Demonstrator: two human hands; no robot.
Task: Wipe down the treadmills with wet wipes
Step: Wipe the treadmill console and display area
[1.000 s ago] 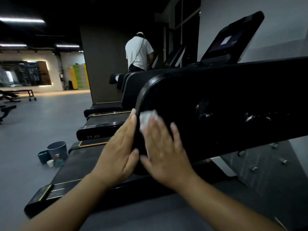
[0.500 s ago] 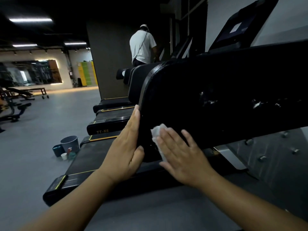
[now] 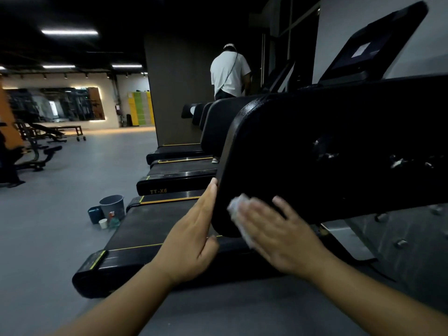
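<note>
Head view: your right hand (image 3: 278, 235), grip flat with fingers straight, presses the crumpled white wet wipe (image 3: 238, 209) against the near end of the glossy black treadmill side rail (image 3: 303, 146). Your left hand (image 3: 191, 241) rests flat on its edge. White smears (image 3: 397, 163) further along suggest much wiping remains.

Floor (image 3: 60, 214): grey, matte.
Ceiling (image 3: 169, 15): black; white strip lights (image 3: 69, 32).
Far wall (image 3: 110, 93): cream; long mirror (image 3: 55, 104), glowing edge.
Lockers (image 3: 140, 107): green, yellow, right of mirror.
Pillar (image 3: 179, 88): dark, broad, centre.
Weight bench (image 3: 58, 130): black, wheeled, before mirror.
Grey bin (image 3: 112, 206), white cup (image 3: 103, 223): on floor, near each other.
Person in white shirt (image 3: 229, 73): back turned, beside pillar.
</note>
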